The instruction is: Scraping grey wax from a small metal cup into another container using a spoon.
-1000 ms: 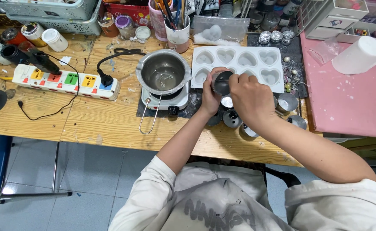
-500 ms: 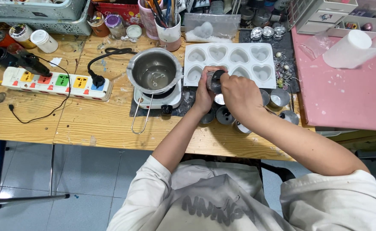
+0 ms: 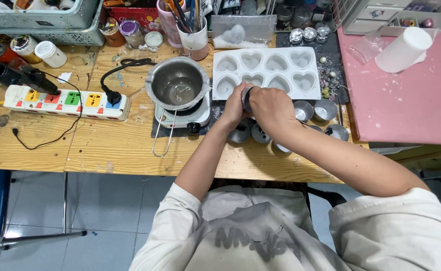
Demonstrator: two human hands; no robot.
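Note:
Both of my hands meet over the wooden table point(image 3: 105, 145), just below a white tray mould with heart-shaped hollows point(image 3: 265, 70). My left hand point(image 3: 234, 106) and my right hand point(image 3: 270, 108) together grip a small dark round tin point(image 3: 247, 96), mostly hidden by my fingers. Under my hands stand several small metal cups point(image 3: 260, 134), with more metal cups point(image 3: 326, 109) to the right. A steel pot with a wire handle point(image 3: 176, 85) sits on a small white hot plate point(image 3: 180, 118) left of my hands.
A white power strip with coloured switches point(image 3: 65, 100) lies at the left, a black plug in it. Jars, baskets and a cup of brushes point(image 3: 193, 30) line the back edge. A pink mat point(image 3: 406, 95) with a white cup point(image 3: 403, 49) lies to the right.
My hands stay together on the small tin below the mould. The view has shifted slightly; the hands sit a little lower and to the left in it.

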